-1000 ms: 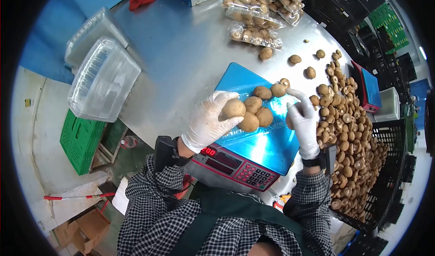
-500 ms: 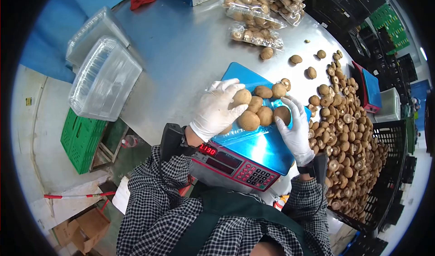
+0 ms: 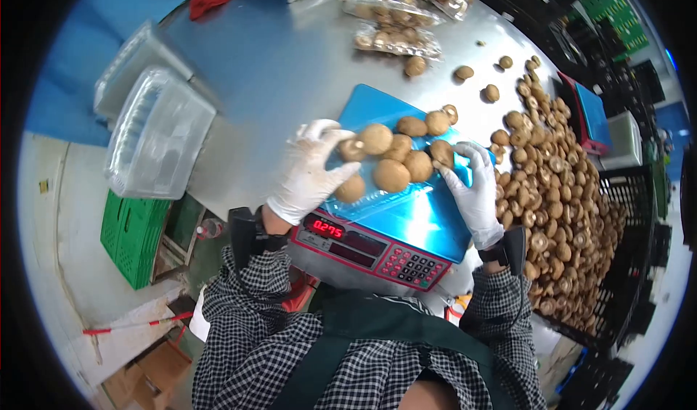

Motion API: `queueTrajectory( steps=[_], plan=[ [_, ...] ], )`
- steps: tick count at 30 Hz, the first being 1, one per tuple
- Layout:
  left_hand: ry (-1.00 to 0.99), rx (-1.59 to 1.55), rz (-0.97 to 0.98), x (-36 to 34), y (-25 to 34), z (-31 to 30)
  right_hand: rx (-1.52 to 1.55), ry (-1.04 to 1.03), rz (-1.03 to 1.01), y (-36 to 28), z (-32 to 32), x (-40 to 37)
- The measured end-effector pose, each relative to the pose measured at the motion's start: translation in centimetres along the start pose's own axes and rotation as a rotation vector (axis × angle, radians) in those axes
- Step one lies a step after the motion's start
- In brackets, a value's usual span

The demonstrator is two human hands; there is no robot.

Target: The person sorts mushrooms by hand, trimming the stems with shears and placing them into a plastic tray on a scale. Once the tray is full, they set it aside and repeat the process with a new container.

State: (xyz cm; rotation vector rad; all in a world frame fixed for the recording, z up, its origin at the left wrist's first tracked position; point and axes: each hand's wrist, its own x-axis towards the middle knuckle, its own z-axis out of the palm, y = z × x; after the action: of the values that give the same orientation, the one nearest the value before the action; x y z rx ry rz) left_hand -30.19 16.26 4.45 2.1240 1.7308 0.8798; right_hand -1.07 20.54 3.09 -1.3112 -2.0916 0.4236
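Note:
Several brown mushrooms (image 3: 392, 175) lie on a clear plastic tray or film (image 3: 363, 208) over the blue platform (image 3: 443, 221) of a digital scale. The scale's red display (image 3: 324, 226) reads 0.275. My left hand (image 3: 308, 174), in a white glove, is at the left end of the group with thumb and fingers apart, close to the mushrooms there. On the right, my gloved right hand (image 3: 473, 192) has thumb and fingertips on one mushroom (image 3: 441, 152) at the group's edge. The film hides part of the platform.
A big heap of loose mushrooms (image 3: 552, 214) spreads at right beside a black crate (image 3: 617, 247). Bagged mushrooms (image 3: 398, 40) lie at the back. Clear plastic containers (image 3: 160, 138) stand at left, above green crates (image 3: 134, 228). A second scale (image 3: 592, 116) sits far right.
My left hand has drawn back leftward from the mushrooms, uncovering those at the left end. The mushroom at my right fingertips has turned and shifted toward the others. The display number has changed.

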Motion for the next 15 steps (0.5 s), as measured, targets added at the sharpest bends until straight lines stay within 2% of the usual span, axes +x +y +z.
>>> queueTrajectory(
  steps=[1, 6, 7, 8, 12, 15],
  plan=[
    [-0.021, -0.01, -0.023, 0.1, -0.2, 0.0, 0.079, 0.01, 0.062, -0.1, -0.6, -0.3],
    [-0.052, 0.051, 0.025, 1.1, -0.5, 0.1, 0.029, 0.078, 0.225, 3.4, -3.2, -2.4],
    [-0.071, 0.079, 0.028, 1.3, -0.5, 0.0, 0.189, 0.11, 0.39, 4.4, -3.5, -2.4],
    [-0.072, 0.077, 0.046, 1.5, -0.6, -0.1, 0.272, 0.125, 0.463, 5.3, -4.0, -2.2],
    [-0.079, 0.069, 0.038, 1.9, -0.1, -0.2, 0.148, 0.12, 0.336, 11.4, -3.6, 0.4],
    [-0.054, -0.026, 0.014, 2.0, -0.3, 0.5, 0.153, -0.033, 0.331, 11.6, -2.8, 4.7]
  ],
)
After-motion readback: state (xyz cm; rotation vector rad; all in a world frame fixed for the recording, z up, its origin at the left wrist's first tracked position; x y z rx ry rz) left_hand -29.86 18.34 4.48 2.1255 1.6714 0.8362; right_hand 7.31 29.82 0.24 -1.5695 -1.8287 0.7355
